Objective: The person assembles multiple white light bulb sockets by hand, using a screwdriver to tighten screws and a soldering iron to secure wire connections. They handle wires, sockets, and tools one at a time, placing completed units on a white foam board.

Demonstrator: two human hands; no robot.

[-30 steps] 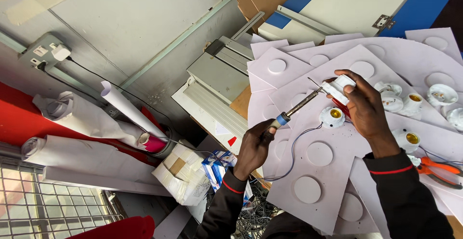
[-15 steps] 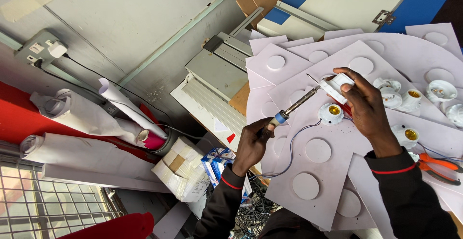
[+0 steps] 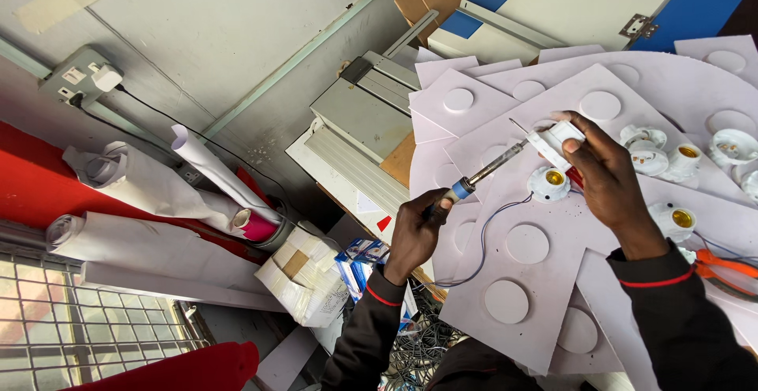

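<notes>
My left hand (image 3: 417,229) grips the dark handle of a soldering iron (image 3: 483,172), whose metal tip points up and right toward a small white plastic part (image 3: 559,140). That part is pinched in my right hand (image 3: 602,172), just above a white lamp holder (image 3: 549,183) with a yellow centre. A thin wire (image 3: 483,237) runs from the lamp holder down to the left. Both hands hover over white boards (image 3: 527,280) with raised round discs.
More white lamp holders (image 3: 673,219) lie at the right, beside orange-handled pliers (image 3: 728,268). Rolled papers (image 3: 150,182) lean at the left under a wall socket (image 3: 79,75). Grey metal cases (image 3: 371,119) and small boxes (image 3: 304,273) sit in the middle; tangled cables (image 3: 422,336) lie below.
Both hands have drifted slightly left and down in view; the iron's tip stays near the white part. Grips are unchanged.
</notes>
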